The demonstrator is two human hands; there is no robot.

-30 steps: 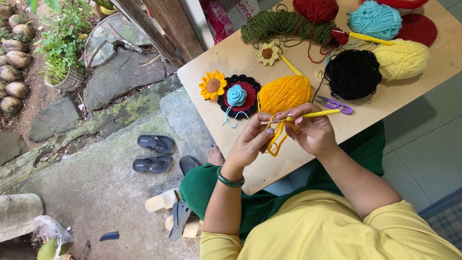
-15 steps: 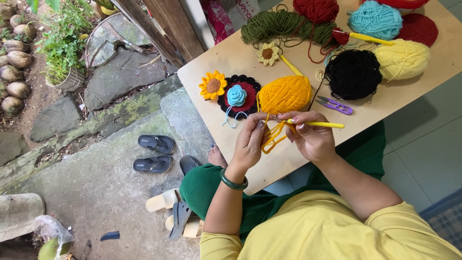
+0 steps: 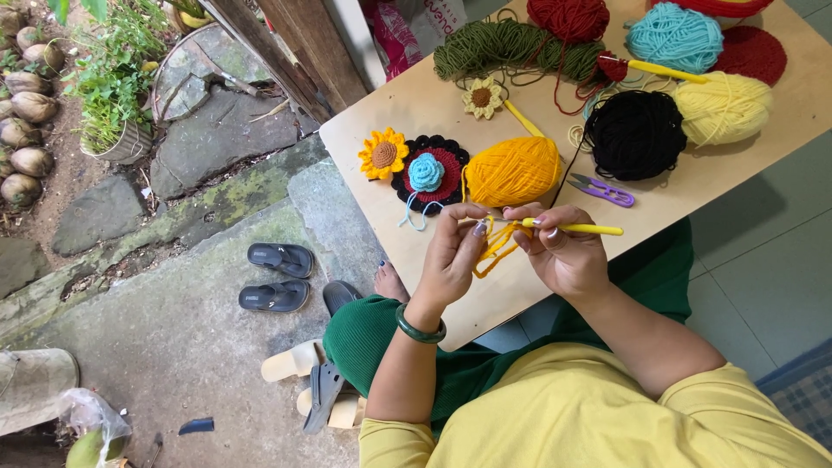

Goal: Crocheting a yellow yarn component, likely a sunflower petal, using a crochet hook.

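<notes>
Pinching a loop of orange yarn (image 3: 492, 251) between thumb and fingertips, the left hand (image 3: 452, 256) is closed over the near edge of the table (image 3: 399, 108), a green bangle (image 3: 420, 327) on its wrist. The strand hangs in a small tangle between the two hands, touching both, and runs up to the orange ball (image 3: 513, 171) lying just beyond the fingers. The right hand (image 3: 563, 254) is closed around a yellow hook (image 3: 576, 229), held level with its handle pointing right and its tip meeting the yarn just beside the left thumb.

On the ground at far left stand a potted plant (image 3: 108, 104) and two dark sandals (image 3: 277, 276). On the table's left part lie a crocheted sunflower (image 3: 383, 154) and a round black-and-red piece with a blue rose (image 3: 426, 172) at its middle, both near the left hand. Beyond them, past the table's far edge, a pink printed bag (image 3: 400, 39) leans against a wooden post; its lettering is too small to make out. Farther right sit green yarn (image 3: 498, 48), a red ball (image 3: 568, 17), a black ball (image 3: 635, 134), purple snips (image 3: 607, 191) just beside the hook's handle, a blue ball (image 3: 674, 36) and a pale yellow ball (image 3: 724, 106).
</notes>
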